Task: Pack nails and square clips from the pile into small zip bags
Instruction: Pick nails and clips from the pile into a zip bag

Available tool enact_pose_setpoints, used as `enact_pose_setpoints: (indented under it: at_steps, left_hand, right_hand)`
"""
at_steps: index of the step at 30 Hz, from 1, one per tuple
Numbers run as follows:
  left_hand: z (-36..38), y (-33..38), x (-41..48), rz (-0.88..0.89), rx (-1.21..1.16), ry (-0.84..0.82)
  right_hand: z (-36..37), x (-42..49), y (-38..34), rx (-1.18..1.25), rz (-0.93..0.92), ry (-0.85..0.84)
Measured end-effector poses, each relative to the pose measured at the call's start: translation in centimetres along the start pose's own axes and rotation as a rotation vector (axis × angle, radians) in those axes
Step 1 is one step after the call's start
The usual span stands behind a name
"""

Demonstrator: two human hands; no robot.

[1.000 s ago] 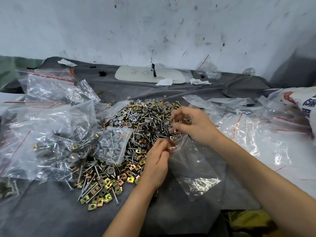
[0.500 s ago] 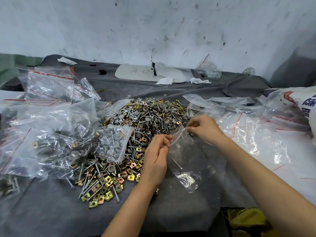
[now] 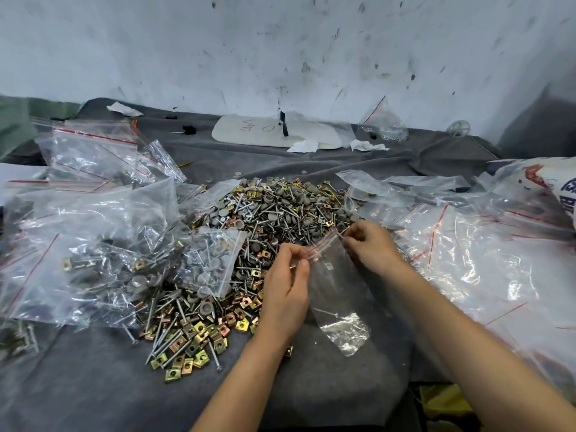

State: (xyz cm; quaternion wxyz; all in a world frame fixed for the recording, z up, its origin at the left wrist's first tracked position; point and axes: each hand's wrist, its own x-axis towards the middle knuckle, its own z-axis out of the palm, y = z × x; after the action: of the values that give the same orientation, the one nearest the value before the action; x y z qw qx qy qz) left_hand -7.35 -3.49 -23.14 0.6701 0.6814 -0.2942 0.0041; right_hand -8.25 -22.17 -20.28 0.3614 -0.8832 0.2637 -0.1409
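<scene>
Head view: both hands hold one small zip bag (image 3: pixel 338 291) just in front of the pile (image 3: pixel 274 213) of nails and square clips on the cloth-covered counter (image 3: pixel 78 385). The left hand (image 3: pixel 288 285) pinches the near end of the bag's red-lined mouth. The right hand (image 3: pixel 369 244) pinches the far end, and I cannot tell whether it also holds a nail. The bag hangs down between them, nearly empty, with one nail (image 3: pixel 325 312) lying inside.

The film looks thin, limp and slippery, so the stiffer zip strip is likely the best place to grip. The nails are stiff and pointed and could pierce it. The clips are small and flat, best picked up with the fingertips.
</scene>
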Motion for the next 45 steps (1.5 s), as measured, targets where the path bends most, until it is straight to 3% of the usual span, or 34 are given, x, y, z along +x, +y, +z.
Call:
enact_pose_setpoints:
  at_steps: [3,6,8,12,15,17,22,28,31,38,41,45]
  left_hand:
    - [0.1,0.0,0.0,0.021,0.024,-0.039]
    - [0.2,0.1,0.0,0.043,0.052,-0.063]
    - [0.2,0.1,0.0,0.049,0.06,-0.067]
    - [0.1,0.0,0.0,0.122,0.099,-0.053]
    - [0.0,-0.2,0.0,0.172,0.106,-0.027]
    - [0.0,-0.2,0.0,0.17,0.093,-0.011]
    - [0.1,-0.3,0.0,0.124,0.049,0.032]
    - [0.1,-0.4,0.1,0.065,0.03,0.056]
    - [0.1,-0.4,0.1,0.013,0.024,0.087]
    - [0.1,-0.3,0.3,-0.038,-0.017,0.131]
    - [0.1,-0.5,0.4,-0.043,-0.014,0.154]
    - [0.0,-0.5,0.3,-0.047,-0.032,0.179]
  right_hand:
    - [-2.3,-1.1,-1.9,0.286,-0.076,0.017]
    - [-4.1,-2.2,-4.7,0.418,-0.242,-0.008]
    - [-4.6,-3.0,-6.4,0.358,-0.36,-0.072]
    - [-4.2,-3.6,-8.1,-0.02,-0.481,-0.181]
    - [-3.7,-3.5,-8.0,-0.245,-0.46,-0.285]
    - [-3.5,-3.3,-7.4,-0.255,-0.44,-0.308]
    - [-3.3,-1.9,-5.7,0.069,-0.247,-0.009]
    - [-0.8,-0.5,-2.0,-0.141,-0.035,-0.131]
    - [0.9,-0.5,-1.1,-0.191,0.007,-0.107]
    - [2.6,-0.5,-1.3,-0.196,0.036,-0.015]
    - [3.6,-0.7,-1.8,-0.117,-0.071,0.085]
    - [4.4,-0.6,-2.6,-0.267,-0.164,0.084]
